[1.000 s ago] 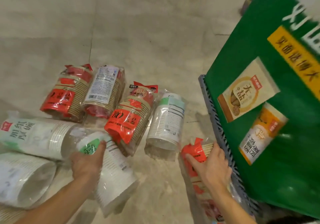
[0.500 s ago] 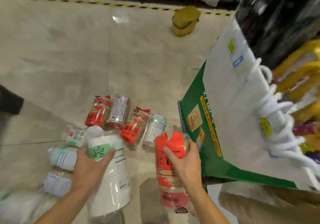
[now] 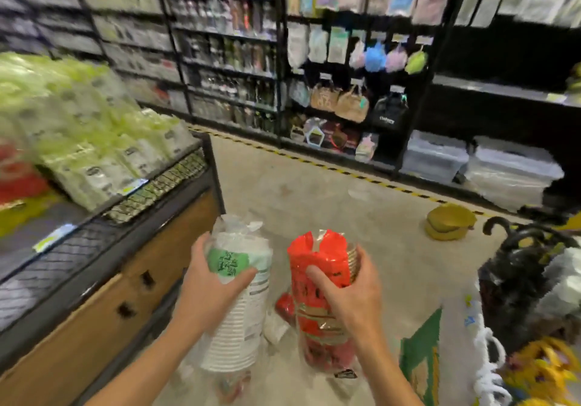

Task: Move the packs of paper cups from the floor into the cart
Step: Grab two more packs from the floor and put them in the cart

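Note:
My left hand [image 3: 210, 286] grips a pack of white paper cups [image 3: 239, 320] with a green label, held upright in the air. My right hand [image 3: 349, 292] grips a pack of brown paper cups in a red wrapper [image 3: 317, 311], also upright, just to the right of the white pack. Both packs are off the floor. A red pack [image 3: 284, 305] lying on the floor shows between them. At the lower right is the cart's edge with a green and white bag [image 3: 452, 352] with white rope handles.
A display stand [image 3: 132, 248] with wooden drawers and stacked green-white goods fills the left. Black shelves [image 3: 314, 59] of goods run along the back behind a yellow-black floor line. A yellow object [image 3: 449, 221] lies on the floor. A black bag [image 3: 515, 279] sits at the right.
Both hands have lifted their packs up from the floor. The view has swung upward from the floor packs to the shelves and aisle.

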Demonstrator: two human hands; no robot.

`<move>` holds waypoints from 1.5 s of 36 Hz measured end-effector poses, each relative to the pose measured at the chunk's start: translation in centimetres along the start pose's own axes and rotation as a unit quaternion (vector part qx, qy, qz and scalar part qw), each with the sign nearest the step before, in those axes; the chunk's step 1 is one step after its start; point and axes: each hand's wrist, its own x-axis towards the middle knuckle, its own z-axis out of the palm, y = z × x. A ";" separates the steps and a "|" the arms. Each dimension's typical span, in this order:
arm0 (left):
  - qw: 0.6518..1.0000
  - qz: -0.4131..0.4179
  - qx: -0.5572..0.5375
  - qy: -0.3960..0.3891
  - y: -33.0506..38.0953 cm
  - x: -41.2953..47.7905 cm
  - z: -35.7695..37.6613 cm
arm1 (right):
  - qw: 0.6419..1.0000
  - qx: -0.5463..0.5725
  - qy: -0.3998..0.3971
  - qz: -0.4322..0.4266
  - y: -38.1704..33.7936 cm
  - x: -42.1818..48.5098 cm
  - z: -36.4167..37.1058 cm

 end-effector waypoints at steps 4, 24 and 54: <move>0.996 -0.012 -0.013 0.082 -0.6 -3.5 -6.7 | 0.994 0.012 -0.078 -0.070 -4.7 -2.1 3.8; 0.869 -0.186 -0.018 0.459 -16.0 -32.5 -38.5 | 0.837 0.018 -0.461 -0.296 -20.0 -34.6 31.0; 0.464 -0.345 -0.131 0.806 -35.3 -66.3 -58.9 | 0.451 0.026 -0.802 -0.390 -25.1 -87.6 54.9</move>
